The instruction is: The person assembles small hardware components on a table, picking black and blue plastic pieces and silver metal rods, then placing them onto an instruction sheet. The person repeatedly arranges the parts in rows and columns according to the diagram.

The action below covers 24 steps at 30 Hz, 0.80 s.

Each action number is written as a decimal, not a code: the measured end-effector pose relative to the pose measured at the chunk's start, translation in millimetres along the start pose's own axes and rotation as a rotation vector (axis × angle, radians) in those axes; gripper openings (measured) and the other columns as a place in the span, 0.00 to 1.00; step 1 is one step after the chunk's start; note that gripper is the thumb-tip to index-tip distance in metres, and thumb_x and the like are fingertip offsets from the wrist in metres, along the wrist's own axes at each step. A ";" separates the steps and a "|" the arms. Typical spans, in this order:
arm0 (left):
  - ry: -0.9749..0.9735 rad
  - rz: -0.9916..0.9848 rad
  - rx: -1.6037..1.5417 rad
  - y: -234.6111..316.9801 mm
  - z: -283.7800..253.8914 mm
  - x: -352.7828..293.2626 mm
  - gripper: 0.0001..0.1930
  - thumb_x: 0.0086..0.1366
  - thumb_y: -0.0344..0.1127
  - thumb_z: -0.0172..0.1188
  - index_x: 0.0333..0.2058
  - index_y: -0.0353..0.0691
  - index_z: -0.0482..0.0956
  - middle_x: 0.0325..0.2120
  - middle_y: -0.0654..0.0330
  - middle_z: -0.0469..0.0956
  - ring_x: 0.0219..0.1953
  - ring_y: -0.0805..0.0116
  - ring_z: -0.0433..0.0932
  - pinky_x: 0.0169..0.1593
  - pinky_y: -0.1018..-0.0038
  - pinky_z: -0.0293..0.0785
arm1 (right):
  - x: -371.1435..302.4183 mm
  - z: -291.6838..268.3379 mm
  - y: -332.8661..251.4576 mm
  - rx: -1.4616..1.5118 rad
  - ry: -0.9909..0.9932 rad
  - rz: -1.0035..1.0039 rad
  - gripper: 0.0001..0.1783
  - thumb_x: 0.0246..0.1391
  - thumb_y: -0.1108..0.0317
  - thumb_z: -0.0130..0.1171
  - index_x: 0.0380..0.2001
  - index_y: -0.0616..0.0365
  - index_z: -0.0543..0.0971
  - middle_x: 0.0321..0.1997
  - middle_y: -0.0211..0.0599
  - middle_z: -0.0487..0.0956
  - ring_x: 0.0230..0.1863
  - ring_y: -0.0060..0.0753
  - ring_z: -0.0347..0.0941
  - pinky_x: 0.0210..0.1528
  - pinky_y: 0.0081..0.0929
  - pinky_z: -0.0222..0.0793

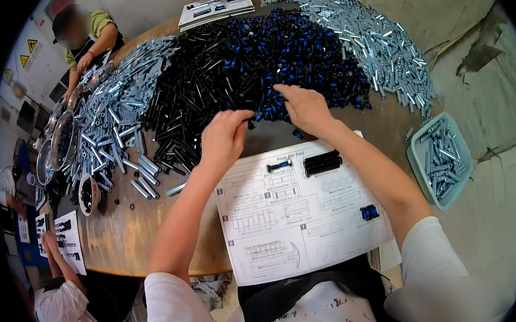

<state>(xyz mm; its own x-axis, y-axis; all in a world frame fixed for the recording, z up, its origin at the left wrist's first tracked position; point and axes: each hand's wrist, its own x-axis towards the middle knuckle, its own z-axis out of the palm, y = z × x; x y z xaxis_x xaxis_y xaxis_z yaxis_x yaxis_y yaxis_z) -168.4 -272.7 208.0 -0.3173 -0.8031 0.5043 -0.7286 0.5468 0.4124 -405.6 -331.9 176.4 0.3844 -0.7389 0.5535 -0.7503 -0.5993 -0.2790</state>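
My left hand (225, 134) is at the near edge of the heap of black bolts with blue bands (298, 56), its fingertips pinched together. A small dark piece (251, 124) shows just below those fingertips; whether it is held cannot be made out. My right hand (307, 108) reaches into the same heap with its fingers stretched and apart. Beneath my forearms lies a printed sheet with part drawings (262, 220). On it rest a bolt (279, 166), a few black tubes (323, 163) and a small group of black-and-blue bolts (370, 212).
Plain black bolts (186, 82) and silver tubes and bolts (112, 129) are heaped to the left. More silver pieces (375, 39) lie at the far right. A green basket (443, 160) of silver tubes stands right; a bowl (90, 193) stands left. Other people work around the table (126, 242).
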 end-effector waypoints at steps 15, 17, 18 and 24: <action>-0.167 -0.113 0.137 86.1 10.0 -108.9 0.08 0.54 0.35 0.68 0.33 0.43 0.82 0.32 0.61 0.77 0.40 0.59 0.74 0.42 0.64 0.71 | -118.0 -47.3 -107.3 -0.031 -0.164 -0.177 0.07 0.47 0.73 0.59 0.32 0.55 0.79 0.32 0.33 0.75 0.41 0.39 0.69 0.58 0.45 0.62; -0.146 -0.089 0.185 87.1 9.3 -106.1 0.08 0.53 0.35 0.68 0.33 0.43 0.83 0.31 0.61 0.77 0.39 0.60 0.74 0.42 0.64 0.70 | -117.6 -46.4 -108.1 -0.056 -0.148 -0.154 0.03 0.47 0.73 0.59 0.28 0.55 0.79 0.31 0.33 0.75 0.41 0.38 0.70 0.61 0.48 0.61; -0.137 -0.077 0.210 86.9 9.5 -104.7 0.08 0.53 0.35 0.68 0.33 0.43 0.83 0.30 0.62 0.77 0.39 0.60 0.74 0.42 0.64 0.69 | -117.6 -43.7 -106.4 -0.065 -0.145 -0.146 0.03 0.47 0.73 0.59 0.28 0.55 0.79 0.31 0.33 0.75 0.42 0.38 0.70 0.62 0.49 0.60; -0.119 0.000 0.215 79.0 16.8 -95.2 0.08 0.52 0.34 0.69 0.33 0.44 0.83 0.26 0.63 0.77 0.38 0.61 0.74 0.43 0.65 0.68 | -112.0 -36.7 -102.5 -0.089 -0.115 -0.141 0.01 0.47 0.72 0.59 0.25 0.54 0.79 0.30 0.32 0.75 0.42 0.38 0.70 0.65 0.54 0.58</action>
<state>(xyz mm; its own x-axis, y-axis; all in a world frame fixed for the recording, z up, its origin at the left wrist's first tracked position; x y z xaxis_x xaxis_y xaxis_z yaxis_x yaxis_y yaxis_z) -205.9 -157.1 179.8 -0.3771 -0.8324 0.4062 -0.8370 0.4940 0.2353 -391.4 -176.4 171.9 0.5439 -0.6829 0.4877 -0.7276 -0.6733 -0.1315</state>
